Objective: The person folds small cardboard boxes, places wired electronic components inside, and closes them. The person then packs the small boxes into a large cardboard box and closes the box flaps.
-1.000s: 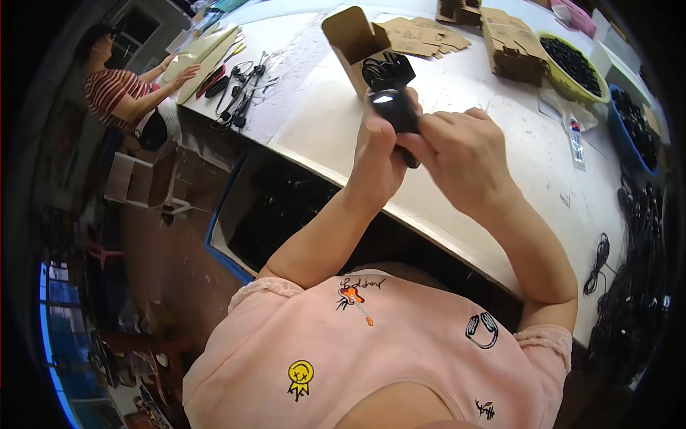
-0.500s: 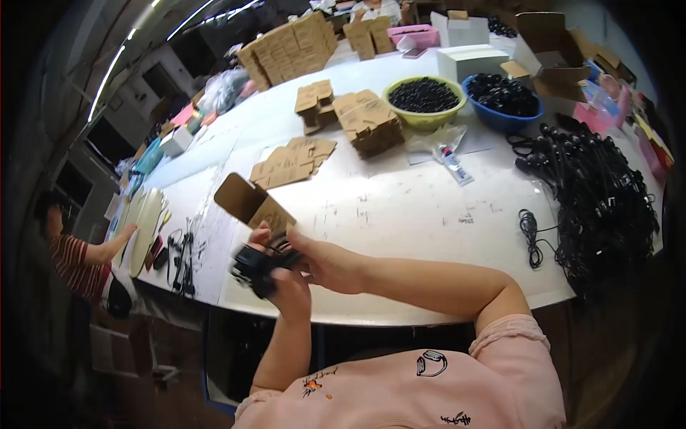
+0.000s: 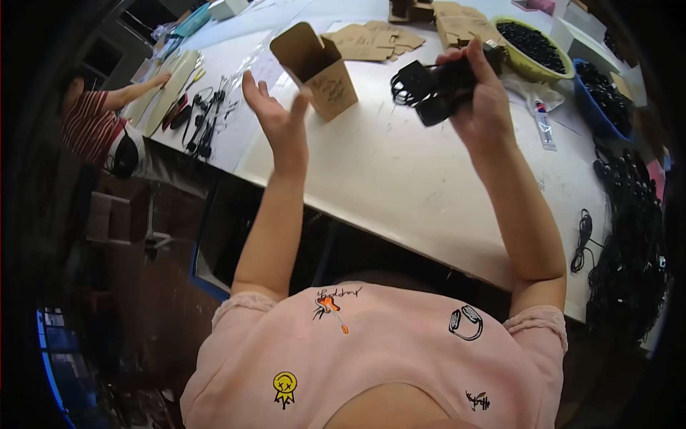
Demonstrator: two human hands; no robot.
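Black corded bundle (image 3: pixel 437 109) sits in the right hand (image 3: pixel 487 118), its blocks and looped cord jutting from the fingers toward the left hand (image 3: pixel 279 125). Thumb and fingers are clamped around it, though the far fingertips are hidden. It looks fairly light, with hard, smooth, perhaps slippery casings and limp cord; a grip across the blocks should serve better than one on the loops. The left fingers are spread and hold nothing; just beyond their thumb stands an open carton (image 3: pixel 332 89), contact uncertain, probably stiff but crushable. Flattened cardboard (image 3: pixel 371 43) lies farther past those fingers.
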